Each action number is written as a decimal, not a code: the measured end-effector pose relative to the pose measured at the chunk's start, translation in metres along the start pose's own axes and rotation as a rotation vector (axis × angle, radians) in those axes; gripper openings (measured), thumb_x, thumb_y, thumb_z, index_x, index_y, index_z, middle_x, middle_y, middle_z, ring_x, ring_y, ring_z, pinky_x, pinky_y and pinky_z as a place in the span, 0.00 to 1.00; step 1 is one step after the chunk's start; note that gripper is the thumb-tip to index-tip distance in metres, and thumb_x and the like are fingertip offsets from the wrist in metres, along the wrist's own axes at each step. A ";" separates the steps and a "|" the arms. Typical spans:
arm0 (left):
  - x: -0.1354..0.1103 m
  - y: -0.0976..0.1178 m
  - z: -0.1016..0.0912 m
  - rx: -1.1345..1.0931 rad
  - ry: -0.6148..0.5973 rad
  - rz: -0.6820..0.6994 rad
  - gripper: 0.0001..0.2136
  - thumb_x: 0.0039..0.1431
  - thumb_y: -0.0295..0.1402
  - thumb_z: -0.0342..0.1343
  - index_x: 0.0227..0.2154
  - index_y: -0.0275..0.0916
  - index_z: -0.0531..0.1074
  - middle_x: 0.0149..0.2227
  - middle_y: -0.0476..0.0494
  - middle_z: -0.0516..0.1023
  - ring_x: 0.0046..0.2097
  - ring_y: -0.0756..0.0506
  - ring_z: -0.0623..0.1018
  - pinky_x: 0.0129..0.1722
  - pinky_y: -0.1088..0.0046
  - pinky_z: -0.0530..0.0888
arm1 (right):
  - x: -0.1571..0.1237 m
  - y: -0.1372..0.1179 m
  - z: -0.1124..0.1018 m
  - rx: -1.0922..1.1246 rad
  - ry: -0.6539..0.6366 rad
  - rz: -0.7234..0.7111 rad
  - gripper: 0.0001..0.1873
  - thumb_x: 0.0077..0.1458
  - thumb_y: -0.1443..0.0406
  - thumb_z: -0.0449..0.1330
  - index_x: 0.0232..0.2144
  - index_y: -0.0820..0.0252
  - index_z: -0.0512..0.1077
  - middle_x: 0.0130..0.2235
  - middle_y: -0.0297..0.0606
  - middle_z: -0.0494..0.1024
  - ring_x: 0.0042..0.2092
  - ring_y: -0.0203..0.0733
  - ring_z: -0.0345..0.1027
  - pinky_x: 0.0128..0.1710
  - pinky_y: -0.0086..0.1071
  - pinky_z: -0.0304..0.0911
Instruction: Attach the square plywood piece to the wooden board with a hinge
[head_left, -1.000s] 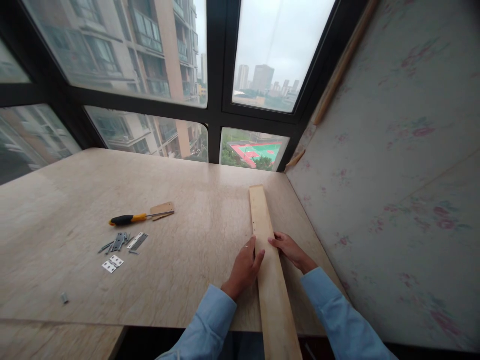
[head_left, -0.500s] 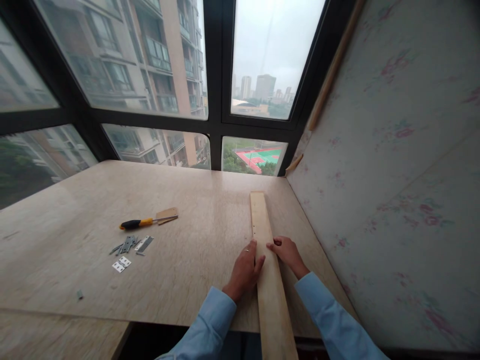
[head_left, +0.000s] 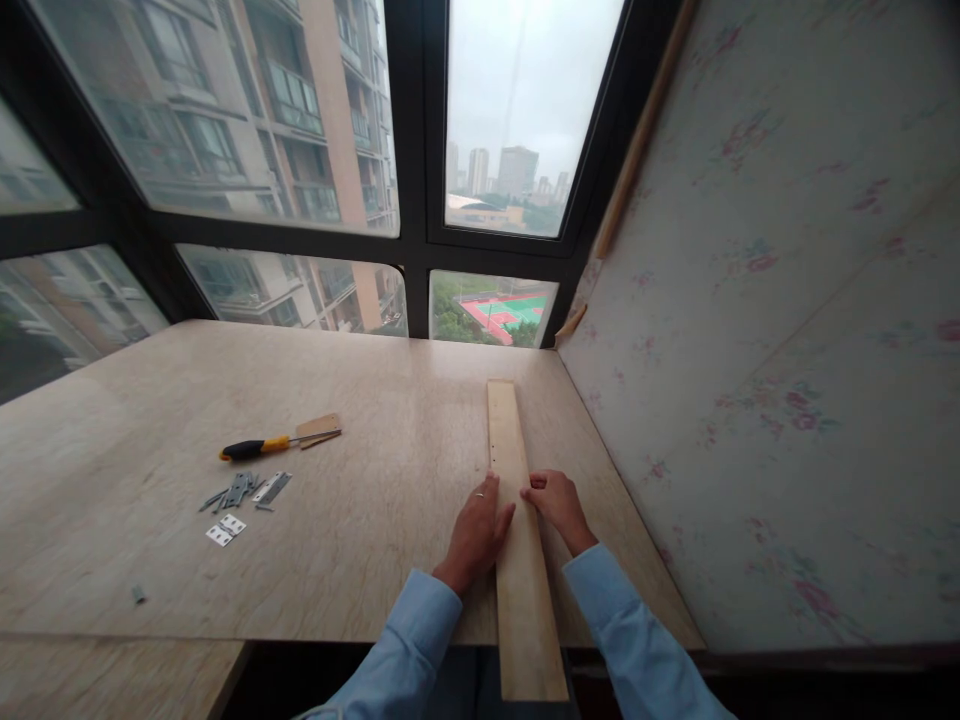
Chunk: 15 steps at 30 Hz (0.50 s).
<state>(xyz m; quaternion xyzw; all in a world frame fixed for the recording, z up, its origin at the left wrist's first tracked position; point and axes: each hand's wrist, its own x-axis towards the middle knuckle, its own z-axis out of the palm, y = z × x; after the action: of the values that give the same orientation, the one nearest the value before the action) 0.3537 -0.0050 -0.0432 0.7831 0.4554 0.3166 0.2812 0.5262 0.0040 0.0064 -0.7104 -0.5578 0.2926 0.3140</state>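
A long pale wooden board (head_left: pixel 517 560) lies on the tabletop, its near end sticking out past the front edge. Small dark holes show along its left side, just beyond my left hand (head_left: pixel 476 530). That hand grips the board's left edge, with the thumb lying on the top face and a ring on one finger. From the opposite side, my right hand (head_left: pixel 559 508) holds the right edge, its fingers bent and the thumb on top. The fingertips under the edges are hidden.
Left on the tabletop (head_left: pixel 360 560) lie a black-and-yellow screwdriver (head_left: pixel 255 448), a small brown piece (head_left: pixel 319 428), a pile of screws and metal hinges (head_left: pixel 238 490), a separate hinge (head_left: pixel 226 530) and a small grey piece (head_left: pixel 138 595). A papered wall (head_left: pixel 787 330) rises at right; windows stand behind.
The view has shifted a little to the right, so everything sits further left, and the board's near end now shows. Both hands keep their hold at about the same places on the board.
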 end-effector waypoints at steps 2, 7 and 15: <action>0.000 -0.001 0.000 -0.016 0.011 0.009 0.30 0.69 0.44 0.42 0.65 0.26 0.59 0.66 0.24 0.61 0.67 0.35 0.64 0.66 0.52 0.62 | -0.005 -0.001 0.002 0.046 0.011 -0.010 0.12 0.44 0.68 0.61 0.32 0.60 0.82 0.38 0.45 0.84 0.41 0.50 0.79 0.41 0.35 0.68; -0.003 -0.005 0.001 -0.054 0.044 0.031 0.29 0.68 0.45 0.46 0.64 0.28 0.61 0.65 0.25 0.63 0.66 0.35 0.66 0.65 0.49 0.64 | -0.018 -0.002 0.004 0.126 0.040 -0.028 0.15 0.47 0.66 0.59 0.36 0.58 0.82 0.42 0.43 0.84 0.44 0.51 0.79 0.47 0.38 0.70; -0.012 -0.005 -0.004 -0.053 0.092 0.101 0.27 0.67 0.44 0.50 0.59 0.27 0.67 0.58 0.28 0.73 0.60 0.35 0.73 0.60 0.51 0.71 | -0.030 0.006 0.000 0.105 0.118 0.039 0.17 0.48 0.62 0.56 0.36 0.62 0.81 0.40 0.46 0.83 0.43 0.51 0.79 0.46 0.39 0.71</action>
<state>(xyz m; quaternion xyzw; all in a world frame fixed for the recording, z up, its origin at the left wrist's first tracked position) 0.3433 -0.0132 -0.0472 0.7819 0.4193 0.3781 0.2644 0.5230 -0.0265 0.0039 -0.7196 -0.5082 0.2852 0.3776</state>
